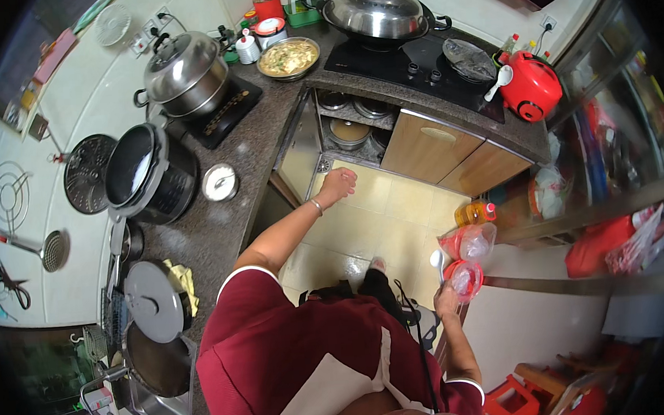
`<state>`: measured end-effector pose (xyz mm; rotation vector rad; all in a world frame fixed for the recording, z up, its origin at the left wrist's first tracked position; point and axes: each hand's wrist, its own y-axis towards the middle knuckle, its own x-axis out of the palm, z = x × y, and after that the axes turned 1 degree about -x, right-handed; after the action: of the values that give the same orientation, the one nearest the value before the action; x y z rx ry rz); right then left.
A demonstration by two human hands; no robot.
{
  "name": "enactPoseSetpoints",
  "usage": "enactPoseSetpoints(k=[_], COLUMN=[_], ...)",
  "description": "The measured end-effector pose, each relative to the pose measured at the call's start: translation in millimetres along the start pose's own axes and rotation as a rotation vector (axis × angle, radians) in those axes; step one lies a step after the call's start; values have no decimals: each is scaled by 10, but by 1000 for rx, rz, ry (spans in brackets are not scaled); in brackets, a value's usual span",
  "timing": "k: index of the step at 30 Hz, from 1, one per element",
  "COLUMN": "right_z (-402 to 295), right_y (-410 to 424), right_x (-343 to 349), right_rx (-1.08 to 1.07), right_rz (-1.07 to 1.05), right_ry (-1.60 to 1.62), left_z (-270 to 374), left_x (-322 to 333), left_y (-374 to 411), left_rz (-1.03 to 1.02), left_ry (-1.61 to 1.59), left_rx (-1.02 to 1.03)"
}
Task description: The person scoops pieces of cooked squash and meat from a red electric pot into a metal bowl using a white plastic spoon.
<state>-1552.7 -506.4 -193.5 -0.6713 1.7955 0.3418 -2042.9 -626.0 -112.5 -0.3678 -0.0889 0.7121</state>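
Note:
Out over the floor tiles, my left hand [339, 184] hangs with its fingers loosely curled and a little apart, and nothing shows in it. A bracelet is on that wrist. My right hand [446, 299] is low at the right and grips the handle of a white spoon [437, 260], bowl upwards. Touching or just behind that hand is a red plastic container [473, 279] with clear plastic film or a bag in it. Beyond it lies a red and clear plastic bag [471, 242], beside a bottle of yellow oil [474, 213].
A stone counter [219, 231] bends round the left and front, bearing a steamer pot [187, 73], a pressure cooker [156, 178], a small bowl of white powder [220, 182] and a dish of food [287, 59]. A lidded wok [380, 13] and red rice cooker [530, 84] stand ahead; red stools [512, 399] stand lower right.

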Motion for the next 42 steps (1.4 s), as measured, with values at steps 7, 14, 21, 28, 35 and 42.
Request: enactPoseSetpoints(k=[7, 14, 21, 28, 35, 42], right_z=[156, 241, -112, -636, -1036, -1037], right_y=[1245, 2386, 2660, 2740, 3117, 2960], right_x=[63, 57, 565, 1207, 1102, 1395], right_rx=[161, 280, 720, 755, 744, 782], right_rz=[-141, -97, -37, -23, -41, -90], right_ry=[103, 238, 421, 527, 575, 650], left_z=[38, -644, -1067, -1622, -1628, -1619], left_x=[208, -362, -867, -1291, -1452, -1539], left_y=[1585, 3315, 4843, 5746, 5952, 5907], left_rz=[293, 627, 378, 333, 327, 352], left_ry=[24, 411, 946, 1119, 1089, 1014], left_rx=[-163, -79, 120, -199, -262, -285])
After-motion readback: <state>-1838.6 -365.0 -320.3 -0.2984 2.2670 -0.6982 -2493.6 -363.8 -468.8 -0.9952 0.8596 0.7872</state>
